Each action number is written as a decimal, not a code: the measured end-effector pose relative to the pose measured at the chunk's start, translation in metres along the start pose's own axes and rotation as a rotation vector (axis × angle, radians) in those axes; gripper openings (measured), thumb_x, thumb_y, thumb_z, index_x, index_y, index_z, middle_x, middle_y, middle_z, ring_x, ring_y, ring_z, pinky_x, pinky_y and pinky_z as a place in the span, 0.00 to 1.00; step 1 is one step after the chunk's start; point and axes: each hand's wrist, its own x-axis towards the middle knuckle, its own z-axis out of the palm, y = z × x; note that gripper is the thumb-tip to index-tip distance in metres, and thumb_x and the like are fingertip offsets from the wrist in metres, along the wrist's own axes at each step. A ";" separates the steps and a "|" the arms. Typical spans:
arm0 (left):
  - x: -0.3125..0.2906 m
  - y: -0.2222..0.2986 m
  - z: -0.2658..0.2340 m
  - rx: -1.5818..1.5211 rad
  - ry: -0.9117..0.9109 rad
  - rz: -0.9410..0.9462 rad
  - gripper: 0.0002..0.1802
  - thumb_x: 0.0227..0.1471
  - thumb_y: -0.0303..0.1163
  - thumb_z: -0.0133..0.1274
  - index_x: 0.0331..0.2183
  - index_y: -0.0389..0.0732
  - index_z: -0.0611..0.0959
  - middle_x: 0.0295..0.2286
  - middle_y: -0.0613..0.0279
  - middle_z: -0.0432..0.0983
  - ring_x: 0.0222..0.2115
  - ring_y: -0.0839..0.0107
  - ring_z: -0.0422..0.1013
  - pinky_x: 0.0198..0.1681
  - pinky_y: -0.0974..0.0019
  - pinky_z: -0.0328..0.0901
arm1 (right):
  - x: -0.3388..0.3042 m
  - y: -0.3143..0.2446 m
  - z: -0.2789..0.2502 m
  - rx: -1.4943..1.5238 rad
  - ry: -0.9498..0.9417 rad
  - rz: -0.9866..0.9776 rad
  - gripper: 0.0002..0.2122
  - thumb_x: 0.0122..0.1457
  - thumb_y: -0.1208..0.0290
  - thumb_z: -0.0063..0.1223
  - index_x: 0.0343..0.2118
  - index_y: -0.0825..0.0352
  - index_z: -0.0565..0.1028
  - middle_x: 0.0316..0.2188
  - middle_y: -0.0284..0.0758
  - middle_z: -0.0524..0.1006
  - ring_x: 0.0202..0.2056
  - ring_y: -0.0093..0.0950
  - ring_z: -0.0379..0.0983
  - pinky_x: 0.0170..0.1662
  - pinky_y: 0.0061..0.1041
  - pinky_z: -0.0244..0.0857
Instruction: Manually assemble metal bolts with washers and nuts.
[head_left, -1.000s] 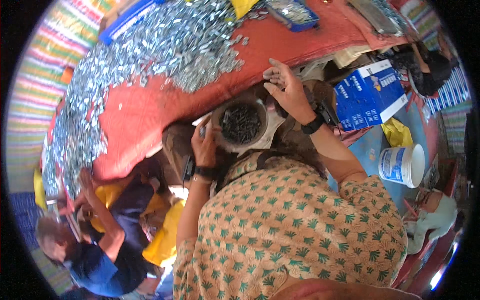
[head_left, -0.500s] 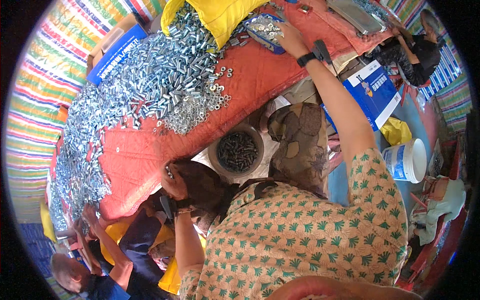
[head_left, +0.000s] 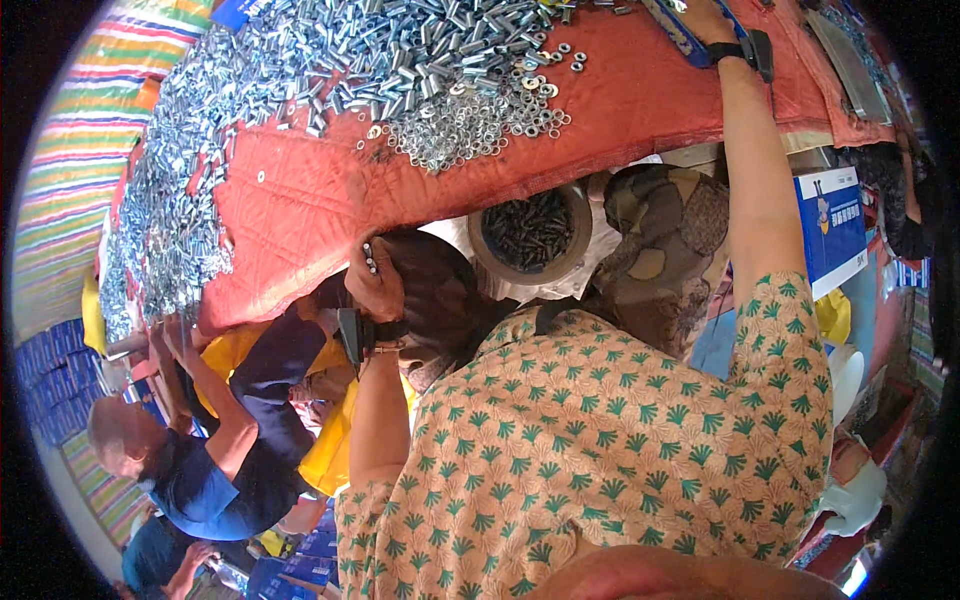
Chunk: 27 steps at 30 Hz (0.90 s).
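My left hand (head_left: 376,287) is closed around a few small silvery metal cylinders (head_left: 370,258), their ends showing beside the thumb; it is near the red mat's front edge. At the upper right, my right hand (head_left: 706,22) is over a shallow blue box (head_left: 676,32). The picture's edge cuts off its fingertips, so its grip cannot be made out. On the red quilted mat (head_left: 290,185) lie a heap of metal sleeves (head_left: 400,60) and a pile of washers (head_left: 465,125). Between my knees stands a round tub (head_left: 478,245) of dark bolt-like pieces (head_left: 530,228).
Another person (head_left: 205,475) works at the mat's left end. A blue and white carton (head_left: 832,228) and a white bucket (head_left: 846,378) stand to the right. A metal tray (head_left: 850,65) lies at the far right of the mat.
The view has shifted, so the heaps and tub appear higher and further right. My right hand and the blue box now appear further right, at the top edge. My left hand still holds the metal cylinders.
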 end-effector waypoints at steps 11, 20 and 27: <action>0.001 -0.009 0.003 -0.064 -0.007 -0.019 0.09 0.55 0.32 0.49 0.36 0.37 0.77 0.21 0.58 0.75 0.23 0.71 0.72 0.28 0.70 0.65 | 0.007 -0.007 -0.028 0.146 -0.133 0.202 0.15 0.57 0.66 0.45 0.46 0.63 0.71 0.44 0.37 0.74 0.45 0.31 0.70 0.47 0.32 0.64; 0.001 -0.004 0.006 -0.068 -0.049 0.008 0.10 0.56 0.33 0.47 0.38 0.39 0.76 0.21 0.57 0.75 0.22 0.69 0.72 0.28 0.69 0.66 | 0.025 -0.009 -0.079 0.516 0.001 0.700 0.13 0.58 0.66 0.45 0.45 0.63 0.71 0.40 0.35 0.76 0.40 0.29 0.72 0.42 0.29 0.67; 0.010 0.005 0.011 -0.100 -0.102 0.008 0.08 0.53 0.30 0.50 0.36 0.40 0.77 0.21 0.56 0.74 0.23 0.65 0.73 0.27 0.67 0.66 | 0.038 -0.047 -0.145 1.123 0.045 1.226 0.12 0.59 0.66 0.45 0.44 0.63 0.72 0.37 0.34 0.77 0.36 0.28 0.74 0.38 0.27 0.70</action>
